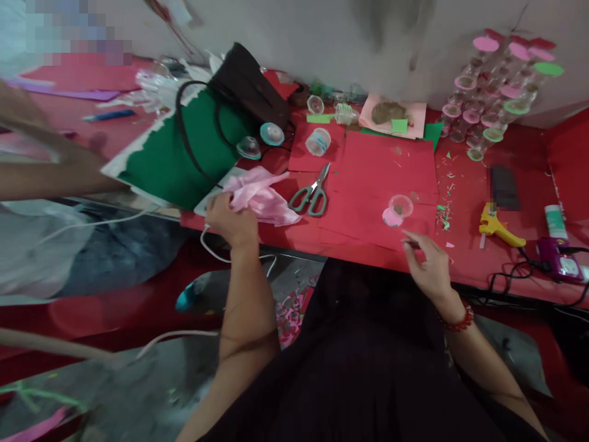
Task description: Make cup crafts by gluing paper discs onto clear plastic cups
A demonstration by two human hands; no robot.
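My left hand (232, 221) is closed on the edge of a crumpled pink satin cloth (264, 199) at the table's front edge. Grey-handled scissors (313, 195) lie just right of the cloth, blades pointing away. Over the front of the red sheets, my right hand (427, 264) hovers with fingers loosely bent and a small gap between thumb and forefinger; nothing shows in it. Just beyond its fingertips lies a clear plastic cup piece (401, 207) with a pink disc (392, 217) against it. Red paper sheets (368, 172) spread beneath them.
A yellow glue gun (499, 227), dark phone-like slab (505, 187) and purple power socket (559, 259) sit at right. Clear cups with coloured discs (497, 92) hang behind. Left stand a green board (184, 147) and dark bag (251, 86), beside another person's arm (55, 178).
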